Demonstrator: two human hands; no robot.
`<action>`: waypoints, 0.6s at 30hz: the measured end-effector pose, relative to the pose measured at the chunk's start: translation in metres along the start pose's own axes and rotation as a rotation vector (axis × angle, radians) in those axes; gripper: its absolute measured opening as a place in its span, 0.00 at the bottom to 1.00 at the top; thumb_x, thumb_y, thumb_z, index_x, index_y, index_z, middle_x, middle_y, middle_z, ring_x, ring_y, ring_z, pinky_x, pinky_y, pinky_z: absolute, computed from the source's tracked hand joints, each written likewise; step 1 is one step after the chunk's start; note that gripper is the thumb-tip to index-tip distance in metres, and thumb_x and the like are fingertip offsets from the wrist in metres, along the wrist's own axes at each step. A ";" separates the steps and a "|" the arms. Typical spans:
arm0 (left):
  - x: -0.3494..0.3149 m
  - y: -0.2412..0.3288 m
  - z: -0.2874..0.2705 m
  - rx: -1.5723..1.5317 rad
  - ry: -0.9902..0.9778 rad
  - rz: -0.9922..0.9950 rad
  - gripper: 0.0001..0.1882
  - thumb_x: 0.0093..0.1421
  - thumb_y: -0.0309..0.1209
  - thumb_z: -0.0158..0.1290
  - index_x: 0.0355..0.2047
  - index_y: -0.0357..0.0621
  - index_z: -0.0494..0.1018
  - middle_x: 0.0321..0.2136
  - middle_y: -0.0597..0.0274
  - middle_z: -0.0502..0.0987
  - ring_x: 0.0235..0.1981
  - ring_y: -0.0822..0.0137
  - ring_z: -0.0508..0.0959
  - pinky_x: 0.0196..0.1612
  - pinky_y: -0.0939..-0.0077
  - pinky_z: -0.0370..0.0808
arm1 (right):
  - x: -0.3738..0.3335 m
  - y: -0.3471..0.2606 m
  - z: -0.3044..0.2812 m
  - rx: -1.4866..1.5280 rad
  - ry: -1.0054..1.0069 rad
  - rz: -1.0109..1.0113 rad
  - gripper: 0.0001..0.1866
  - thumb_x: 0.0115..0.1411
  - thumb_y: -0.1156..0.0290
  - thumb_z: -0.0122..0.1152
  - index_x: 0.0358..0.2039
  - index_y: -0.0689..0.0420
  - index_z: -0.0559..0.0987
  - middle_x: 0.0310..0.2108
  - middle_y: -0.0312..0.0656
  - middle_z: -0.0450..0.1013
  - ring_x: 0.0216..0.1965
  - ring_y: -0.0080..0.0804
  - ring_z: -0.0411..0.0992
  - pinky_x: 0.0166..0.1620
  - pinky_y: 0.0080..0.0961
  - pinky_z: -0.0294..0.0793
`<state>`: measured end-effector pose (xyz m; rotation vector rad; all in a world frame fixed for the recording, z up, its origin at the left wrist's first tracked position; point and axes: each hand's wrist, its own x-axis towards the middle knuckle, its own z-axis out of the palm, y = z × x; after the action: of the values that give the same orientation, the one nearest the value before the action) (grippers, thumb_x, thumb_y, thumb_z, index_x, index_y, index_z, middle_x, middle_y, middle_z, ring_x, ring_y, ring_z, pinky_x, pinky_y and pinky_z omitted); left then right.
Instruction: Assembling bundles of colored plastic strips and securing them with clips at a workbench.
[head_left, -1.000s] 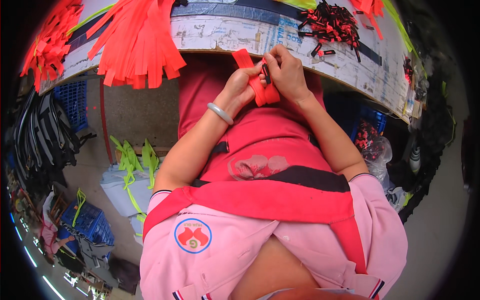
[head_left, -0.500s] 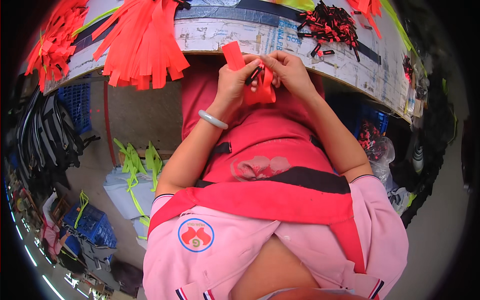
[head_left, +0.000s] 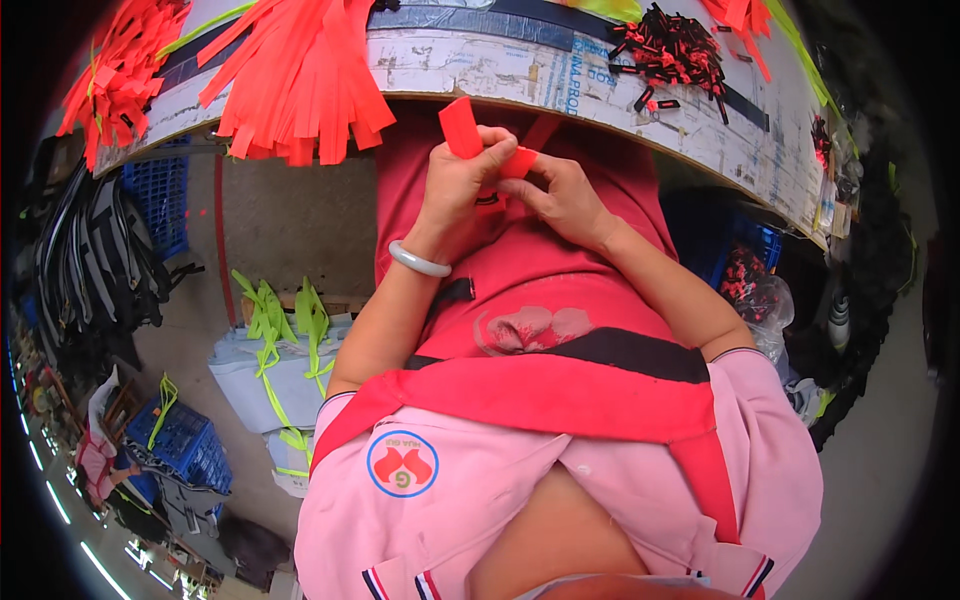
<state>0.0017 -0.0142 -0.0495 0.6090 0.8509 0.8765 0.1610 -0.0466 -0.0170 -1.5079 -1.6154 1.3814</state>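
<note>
My left hand, with a pale bangle on its wrist, is closed on a bright orange-red fabric strip. One flat end of the strip sticks up above the thumb. From the right, my right hand pinches another part of the same strip between thumb and fingers. A small black piece shows just below the fingers, mostly hidden by the hands. Both hands are held close together over the red apron, just in front of the table edge.
On the worn table lie a fan of orange-red strips, another bunch at far left, and a heap of small black-and-red pieces at right. Blue crates and grey-black straps are at left.
The right hand has turned and dropped lower, now pinching the strip beside the left fingers. The black piece, plain before at the left thumb, is now mostly covered below the hands.
</note>
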 end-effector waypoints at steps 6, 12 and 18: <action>-0.007 0.012 0.003 0.010 0.006 0.003 0.04 0.58 0.26 0.57 0.34 0.39 0.77 0.26 0.70 0.76 0.25 0.81 0.72 0.26 0.86 0.68 | 0.012 0.026 0.007 0.040 -0.002 -0.133 0.08 0.59 0.72 0.60 0.38 0.60 0.78 0.32 0.45 0.76 0.34 0.33 0.76 0.39 0.28 0.72; -0.003 0.010 -0.035 -0.142 0.022 0.075 0.07 0.62 0.31 0.54 0.36 0.41 0.74 0.25 0.73 0.70 0.17 0.84 0.61 0.20 0.88 0.55 | 0.036 0.001 0.005 -0.176 -0.044 -0.279 0.10 0.58 0.70 0.60 0.39 0.59 0.75 0.30 0.46 0.74 0.30 0.43 0.74 0.35 0.31 0.73; -0.004 0.002 -0.082 -0.529 0.076 -0.024 0.09 0.66 0.35 0.48 0.40 0.44 0.71 0.29 0.68 0.72 0.18 0.79 0.61 0.21 0.85 0.59 | 0.111 -0.132 -0.030 0.303 -0.041 -0.319 0.12 0.63 0.65 0.54 0.38 0.62 0.75 0.27 0.39 0.74 0.24 0.23 0.75 0.27 0.21 0.72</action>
<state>-0.0696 -0.0069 -0.0899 0.1037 0.6532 1.0565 0.1093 0.0863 0.0846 -1.0057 -1.5112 1.4047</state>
